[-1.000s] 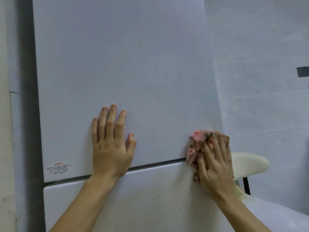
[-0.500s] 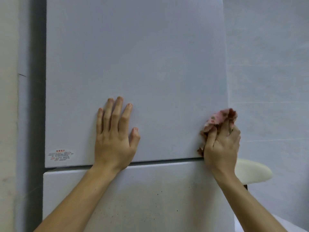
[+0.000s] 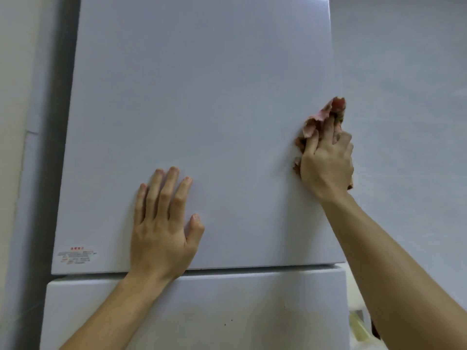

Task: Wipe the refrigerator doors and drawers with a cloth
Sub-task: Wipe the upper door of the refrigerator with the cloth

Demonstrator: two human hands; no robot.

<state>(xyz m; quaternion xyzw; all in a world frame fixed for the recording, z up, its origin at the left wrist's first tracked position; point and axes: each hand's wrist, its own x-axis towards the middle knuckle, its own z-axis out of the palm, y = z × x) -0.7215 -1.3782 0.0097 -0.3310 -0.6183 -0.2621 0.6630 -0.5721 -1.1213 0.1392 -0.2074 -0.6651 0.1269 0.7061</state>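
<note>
A: Where's the cloth (image 3: pixel 316 120)?
B: Pink patterned one, bunched up in the right hand (image 3: pixel 326 162). Fingers curl round it & press it against the upper fridge door (image 3: pixel 202 109), right at the door's right edge. A bit of it sticks up above the fingertips, and a bit more pokes out under the heel of the hand
A: Left hand (image 3: pixel 161 228)?
B: Flat on the same door, lower part. Fingers straight & slightly fanned, thumb out to the side, holding nothing. The wrist crosses the gap btw the door & the lower drawer front (image 3: pixel 202 311)
A: Hands close together?
B: No, well apart. The left is lower & nearer the middle
A: Anything else?
B: Small sticker (image 3: pixel 75 256) w/ red print in the door's bottom-left corner, text too small to read. A few dark specks (image 3: pixel 225 324) on the drawer front. Pale wall (image 3: pixel 404 97) to the right. There's a pale yellowish thing (image 3: pixel 357 327) low down beside the right forearm, can't tell what it is
</note>
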